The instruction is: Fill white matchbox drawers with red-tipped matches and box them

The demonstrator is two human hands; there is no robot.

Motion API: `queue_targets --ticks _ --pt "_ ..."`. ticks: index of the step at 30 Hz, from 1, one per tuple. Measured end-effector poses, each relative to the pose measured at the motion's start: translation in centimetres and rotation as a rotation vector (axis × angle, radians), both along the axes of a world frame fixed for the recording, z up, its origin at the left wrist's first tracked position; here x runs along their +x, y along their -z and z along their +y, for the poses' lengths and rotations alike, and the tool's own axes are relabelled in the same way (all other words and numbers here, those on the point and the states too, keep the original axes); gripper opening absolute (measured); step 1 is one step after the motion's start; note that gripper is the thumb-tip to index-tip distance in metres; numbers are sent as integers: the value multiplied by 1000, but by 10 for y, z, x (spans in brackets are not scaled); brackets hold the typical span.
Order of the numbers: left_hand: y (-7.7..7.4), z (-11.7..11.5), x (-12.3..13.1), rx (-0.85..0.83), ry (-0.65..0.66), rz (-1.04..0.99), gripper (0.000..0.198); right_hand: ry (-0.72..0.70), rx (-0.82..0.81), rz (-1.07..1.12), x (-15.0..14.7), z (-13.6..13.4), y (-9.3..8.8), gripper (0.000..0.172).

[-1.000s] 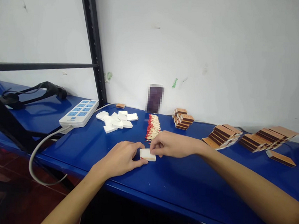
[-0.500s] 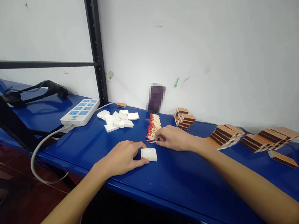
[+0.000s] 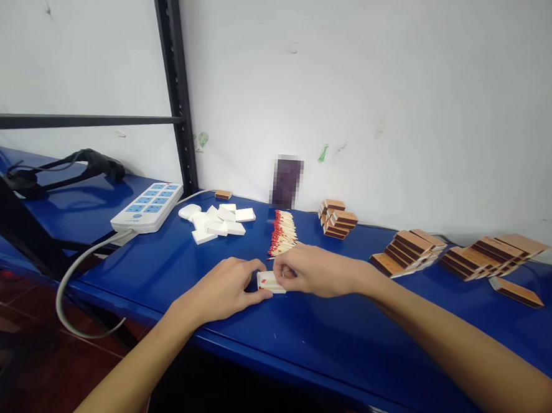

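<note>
Here, a small white tray [image 3: 269,283] is gripped at its near-left end by the left hand [image 3: 226,291], thumb and fingers [image 3: 253,269] drawn narrow around it, just in front of the pile of matches [image 3: 282,233] on the blue counter [image 3: 342,341]. The right hand [image 3: 312,271] is brought over the tray's other end, its fingers bunched close together above it; red match heads are seen inside the tray, though it cannot be told whether any matches are pinched. The tray is rested flat on the counter, between the two hands.

To the left of the match pile, a heap of empty white trays [image 3: 219,223] is seen, and farther left a white power strip [image 3: 147,207] with its cable. To the right of the pile, brown sleeves are kept in a small stack [image 3: 338,218], with two longer fanned rows [image 3: 407,247] [image 3: 492,252] well beyond. Behind the pile, a dark blurred object [image 3: 287,182] is stood against the wall.
</note>
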State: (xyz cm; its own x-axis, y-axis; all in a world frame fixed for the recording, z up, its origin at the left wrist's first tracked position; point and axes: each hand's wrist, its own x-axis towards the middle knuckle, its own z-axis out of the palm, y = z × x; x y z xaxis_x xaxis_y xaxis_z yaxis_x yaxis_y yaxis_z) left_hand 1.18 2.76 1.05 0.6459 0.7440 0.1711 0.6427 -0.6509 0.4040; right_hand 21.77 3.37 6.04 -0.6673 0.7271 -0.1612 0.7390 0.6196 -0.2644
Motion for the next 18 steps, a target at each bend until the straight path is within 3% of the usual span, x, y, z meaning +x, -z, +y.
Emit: queue_targets --ticks 4,9,15,18 --pt "0 1 0 10 14 11 32 60 -22 31 -8 0 8 11" --pt "-1 0 0 -34 2 -7 34 5 -177 147 1 9 5 21" --pt "-2 -1 1 -55 -9 -16 35 174 163 170 12 23 11 21" --pt "-1 0 1 -59 -11 -14 35 216 229 108 12 29 22 23"
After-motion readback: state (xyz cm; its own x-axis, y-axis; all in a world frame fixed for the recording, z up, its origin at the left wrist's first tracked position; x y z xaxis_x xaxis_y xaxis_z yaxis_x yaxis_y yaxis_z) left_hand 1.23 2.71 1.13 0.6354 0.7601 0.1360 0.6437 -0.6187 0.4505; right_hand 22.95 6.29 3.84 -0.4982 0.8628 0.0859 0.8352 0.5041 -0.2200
